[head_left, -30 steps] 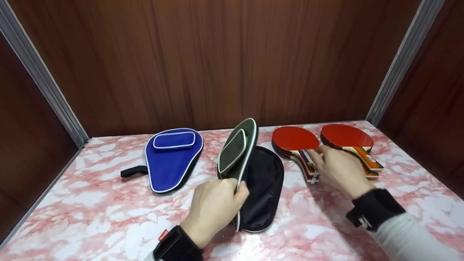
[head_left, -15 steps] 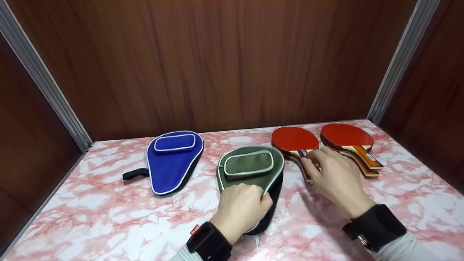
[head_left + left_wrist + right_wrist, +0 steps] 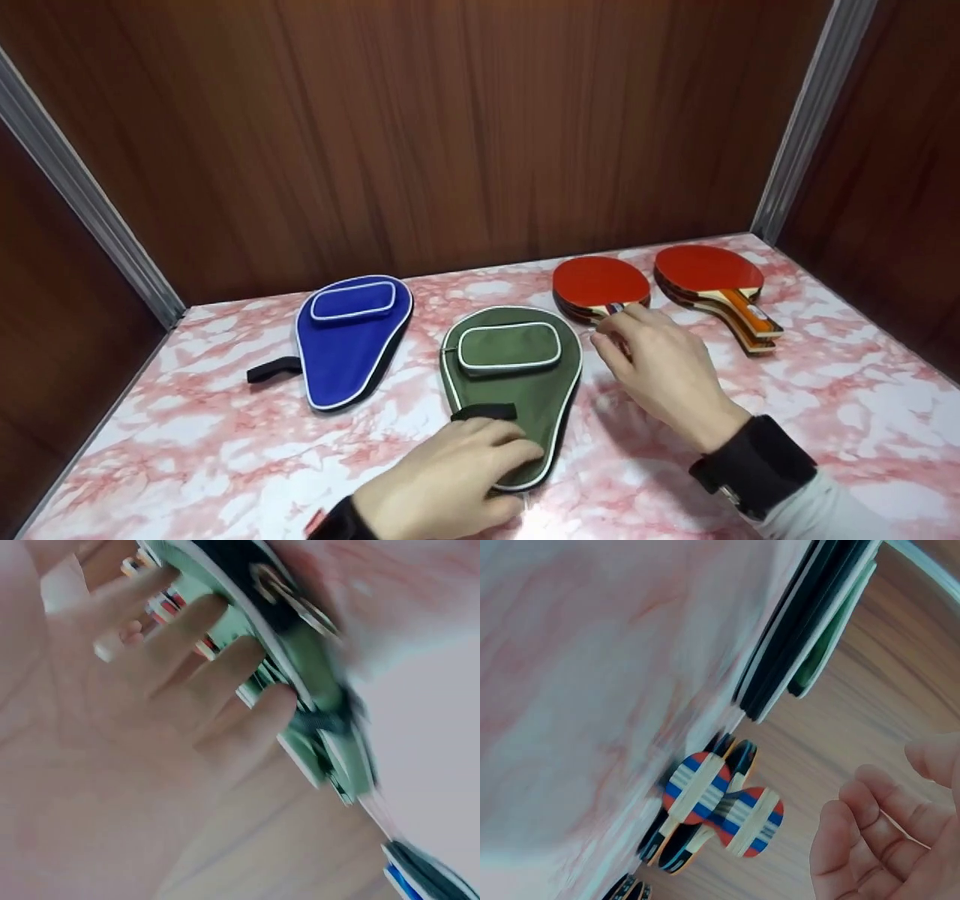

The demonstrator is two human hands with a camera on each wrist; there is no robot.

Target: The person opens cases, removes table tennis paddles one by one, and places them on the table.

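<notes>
A green paddle case [image 3: 517, 382] lies flat, its narrow end toward the person. The left hand [image 3: 442, 480] rests on that end, fingers relaxed. The right hand [image 3: 660, 367], loosely open and holding nothing, hovers over the nearer paddle stack [image 3: 600, 289], handles [image 3: 724, 814] pointing toward the person.

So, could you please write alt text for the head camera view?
A left hand rests flat on the narrow end of a closed olive-green fabric paddle case while the right hand hovers at a stack of red-rubber wooden paddles. A blue case and second paddle stack lie on the pink marbled tabletop.
</notes>
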